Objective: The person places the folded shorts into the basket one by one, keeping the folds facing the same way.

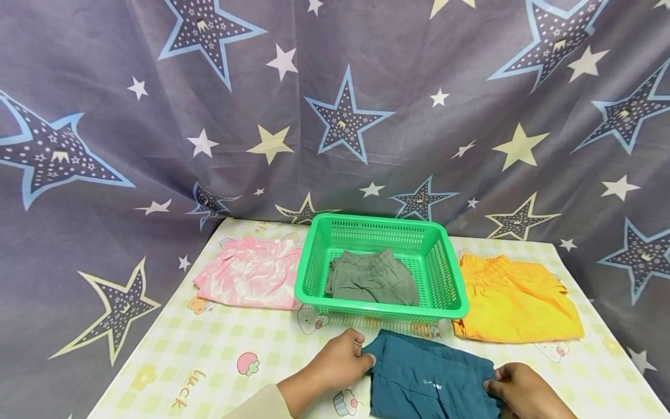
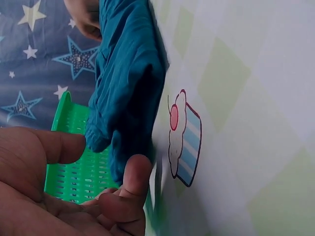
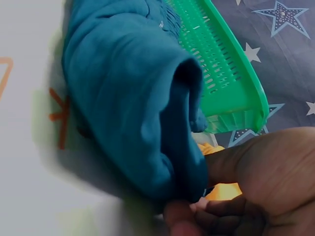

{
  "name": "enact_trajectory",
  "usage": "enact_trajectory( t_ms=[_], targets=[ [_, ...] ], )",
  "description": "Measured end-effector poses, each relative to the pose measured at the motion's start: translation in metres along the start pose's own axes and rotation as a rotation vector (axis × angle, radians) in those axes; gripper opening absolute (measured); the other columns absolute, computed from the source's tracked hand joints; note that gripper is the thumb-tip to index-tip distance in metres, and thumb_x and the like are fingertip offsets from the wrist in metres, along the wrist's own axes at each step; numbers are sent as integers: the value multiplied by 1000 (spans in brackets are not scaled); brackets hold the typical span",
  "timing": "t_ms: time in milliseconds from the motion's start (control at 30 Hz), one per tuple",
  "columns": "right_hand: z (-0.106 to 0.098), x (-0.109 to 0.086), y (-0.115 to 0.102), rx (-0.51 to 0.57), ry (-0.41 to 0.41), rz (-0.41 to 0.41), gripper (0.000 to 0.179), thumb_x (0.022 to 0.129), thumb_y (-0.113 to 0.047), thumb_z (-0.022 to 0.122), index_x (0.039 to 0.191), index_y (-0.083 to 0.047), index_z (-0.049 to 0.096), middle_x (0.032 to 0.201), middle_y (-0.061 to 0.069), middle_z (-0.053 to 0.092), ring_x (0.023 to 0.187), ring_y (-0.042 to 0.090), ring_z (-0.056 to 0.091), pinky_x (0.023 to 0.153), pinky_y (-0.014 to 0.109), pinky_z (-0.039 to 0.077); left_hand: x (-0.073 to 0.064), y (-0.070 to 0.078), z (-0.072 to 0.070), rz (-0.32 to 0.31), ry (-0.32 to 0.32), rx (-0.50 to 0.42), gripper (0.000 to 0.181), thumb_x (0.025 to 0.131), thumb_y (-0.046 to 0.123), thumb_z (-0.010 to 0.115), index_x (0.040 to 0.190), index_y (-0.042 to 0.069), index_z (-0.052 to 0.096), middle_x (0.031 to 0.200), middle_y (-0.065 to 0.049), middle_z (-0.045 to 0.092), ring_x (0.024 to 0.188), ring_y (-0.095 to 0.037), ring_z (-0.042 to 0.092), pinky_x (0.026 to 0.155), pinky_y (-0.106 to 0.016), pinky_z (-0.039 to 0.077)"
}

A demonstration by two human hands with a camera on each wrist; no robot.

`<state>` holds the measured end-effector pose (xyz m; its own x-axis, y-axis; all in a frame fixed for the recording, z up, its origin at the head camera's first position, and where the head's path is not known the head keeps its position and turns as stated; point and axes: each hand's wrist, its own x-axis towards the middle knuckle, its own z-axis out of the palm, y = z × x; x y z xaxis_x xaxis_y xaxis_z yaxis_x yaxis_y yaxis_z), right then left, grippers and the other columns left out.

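Folded teal shorts (image 1: 434,375) with a gathered waistband lie at the front of the table. At their left corner, my left hand (image 1: 340,361) pinches the cloth between thumb and fingers. My right hand (image 1: 523,390) grips the right edge. Seen from the left wrist, the teal shorts (image 2: 128,73) stand slightly raised near the thumb and fingertips. In the right wrist view the cloth (image 3: 123,98) shows an open fold, with the thumb behind it and fingers (image 3: 179,216) below. Beyond them, grey-green shorts (image 1: 371,279) lie folded inside a green plastic basket (image 1: 382,311).
Pink-and-white shorts (image 1: 251,273) lie folded left of the basket. Yellow shorts (image 1: 518,302) lie at its right, close against the rim. A patterned cloth (image 1: 220,361) covers the table, and a star-printed curtain (image 1: 419,151) hangs behind.
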<state>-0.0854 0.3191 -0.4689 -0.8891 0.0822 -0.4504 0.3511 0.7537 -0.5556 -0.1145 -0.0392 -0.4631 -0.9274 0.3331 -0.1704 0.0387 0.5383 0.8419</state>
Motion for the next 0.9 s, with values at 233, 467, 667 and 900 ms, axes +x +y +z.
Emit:
enact_trajectory(
  t_ms=[233,467,667,900],
  targets=[
    [13,-4,-12,96,14,7,25,97,-10,69,75,-5,58,60,2,45,53,17,46,55,32,41,-2,-1,-2,-23,6,54,49,93,30,74,125,-5,60,98,-7,64,95,-27,63,85,-50,51],
    [22,-6,-22,117,42,-34,30,98,-10,68,72,-6,54,61,4,46,54,20,52,55,35,45,-2,-3,-8,-65,-7,82,53,89,28,78,125,-7,61,118,-19,67,116,-42,61,93,-56,49],
    [30,-6,-32,134,45,-25,25,99,-12,67,76,-5,58,60,5,48,51,19,50,52,34,43,-2,-10,-12,-68,16,115,52,86,27,80,119,-8,63,113,-19,67,111,-42,62,92,-56,50],
    [41,-5,-45,170,67,-51,20,98,-13,66,80,-4,65,61,4,51,51,18,48,51,35,42,-3,-17,-19,-49,18,104,32,85,24,78,97,-1,63,90,-8,65,85,-26,59,79,-48,52]
  ],
)
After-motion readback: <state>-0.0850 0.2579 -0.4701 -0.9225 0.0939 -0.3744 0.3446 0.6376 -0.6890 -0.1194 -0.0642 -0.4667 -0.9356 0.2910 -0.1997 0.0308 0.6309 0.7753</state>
